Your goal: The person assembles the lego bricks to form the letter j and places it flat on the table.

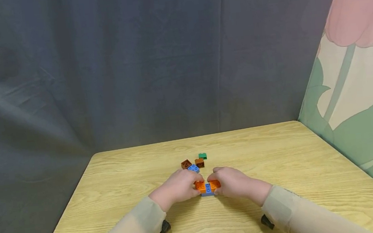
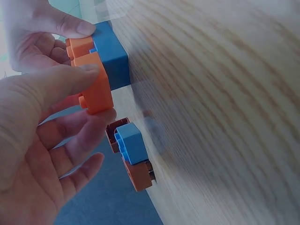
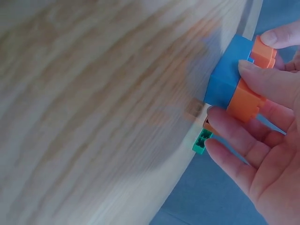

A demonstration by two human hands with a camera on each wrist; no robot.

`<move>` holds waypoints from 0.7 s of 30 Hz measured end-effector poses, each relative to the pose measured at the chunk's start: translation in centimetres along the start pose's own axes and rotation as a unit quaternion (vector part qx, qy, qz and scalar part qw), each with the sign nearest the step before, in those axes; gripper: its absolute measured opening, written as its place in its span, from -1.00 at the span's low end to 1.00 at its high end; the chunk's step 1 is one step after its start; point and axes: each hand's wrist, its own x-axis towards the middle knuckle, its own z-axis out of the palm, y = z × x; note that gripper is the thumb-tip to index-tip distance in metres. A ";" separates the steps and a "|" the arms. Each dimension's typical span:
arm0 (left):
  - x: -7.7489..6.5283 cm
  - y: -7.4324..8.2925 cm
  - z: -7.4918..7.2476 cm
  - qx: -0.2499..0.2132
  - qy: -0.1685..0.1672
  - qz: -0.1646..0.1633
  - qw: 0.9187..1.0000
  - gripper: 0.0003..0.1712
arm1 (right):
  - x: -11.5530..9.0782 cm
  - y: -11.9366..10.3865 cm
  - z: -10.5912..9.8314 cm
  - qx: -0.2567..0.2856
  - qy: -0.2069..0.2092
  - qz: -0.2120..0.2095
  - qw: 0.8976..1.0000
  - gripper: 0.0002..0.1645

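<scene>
On the table in front of me lies a blue toy brick with two orange bricks on top, a gap of blue studs between them. My left hand pinches the left orange brick between thumb and fingers; that brick sticks out past the blue one's end. The right orange brick is held by my right hand, whose thumb presses near the seam with the blue brick. Whether either orange brick is fully pressed down I cannot tell.
Just beyond my left hand, a small blue brick lies close to two brown bricks, one on the left and one on the right. Behind them is a green brick. A dark curtain hangs past the wooden table's far edge.
</scene>
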 end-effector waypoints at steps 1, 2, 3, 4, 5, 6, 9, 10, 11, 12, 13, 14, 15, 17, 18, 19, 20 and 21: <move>0.0 0.0 0.0 0.000 0.000 0.000 1.000 -0.76 | 0.0 0.0 0.0 -0.001 -0.002 0.001 1.000 -0.60; 0.0 0.0 0.0 0.000 0.001 0.000 1.000 -0.74 | 0.0 0.0 -0.1 -0.002 -0.003 0.002 1.000 -0.60; 0.0 -0.1 -0.1 0.001 0.001 0.001 1.000 -0.73 | 0.1 0.0 -0.2 -0.004 -0.004 0.002 1.000 -0.60; 0.0 -0.1 -0.1 0.002 0.001 0.002 1.000 -0.73 | 0.1 0.0 -0.2 -0.004 -0.006 0.000 1.000 -0.60; 0.0 -0.1 -0.1 0.002 0.000 0.003 1.000 -0.73 | 0.1 0.1 -0.3 -0.004 -0.009 -0.002 1.000 -0.59; 0.0 -0.1 -0.1 0.002 -0.001 0.003 1.000 -0.73 | 0.2 0.2 -0.4 -0.003 -0.014 -0.005 1.000 -0.59; 0.1 -0.2 0.0 0.001 -0.002 0.003 1.000 -0.73 | 0.4 0.5 -0.9 0.016 -0.042 -0.005 0.999 -0.56; 0.1 -0.3 0.0 0.000 -0.002 0.002 1.000 -0.73 | 0.6 0.6 -1.1 0.030 -0.056 -0.002 0.998 -0.55; 0.0 -0.3 0.1 -0.003 -0.003 0.001 1.000 -0.72 | 0.8 0.8 -1.3 0.044 -0.069 0.000 0.997 -0.55; 0.1 -0.4 0.2 -0.004 -0.003 0.002 1.000 -0.72 | 0.9 0.9 -1.6 0.062 -0.082 0.004 0.995 -0.55; 0.1 -0.4 0.2 -0.008 -0.003 0.001 1.000 -0.72 | 1.1 1.1 -1.9 0.081 -0.093 0.009 0.992 -0.56; 0.0 -0.5 0.3 -0.012 -0.004 0.001 1.000 -0.71 | 1.3 1.2 -2.1 0.099 -0.098 0.009 0.990 -0.60; 0.0 -0.5 0.3 -0.014 -0.004 0.001 1.000 -0.70 | 1.6 1.4 -2.3 0.115 -0.098 0.005 0.989 -0.63; 0.0 -0.6 0.3 -0.018 -0.005 0.000 1.000 -0.70 | 2.1 1.7 -2.6 0.136 -0.086 0.005 0.987 -0.70; -0.1 -0.6 0.3 -0.017 -0.006 0.000 1.000 -0.69 | 2.5 1.9 -2.7 0.142 -0.075 0.009 0.987 -0.73; -0.1 -0.6 0.3 -0.017 -0.007 -0.002 1.000 -0.68 | 2.8 2.1 -2.8 0.141 -0.061 0.010 0.988 -0.76; -0.1 -0.6 0.3 -0.015 -0.008 -0.002 1.000 -0.67 | 3.1 2.2 -2.9 0.140 -0.047 0.013 0.989 -0.79; -0.1 -0.5 0.2 -0.011 -0.008 -0.002 1.000 -0.67 | 3.4 2.3 -3.0 0.138 -0.035 0.021 0.990 -0.81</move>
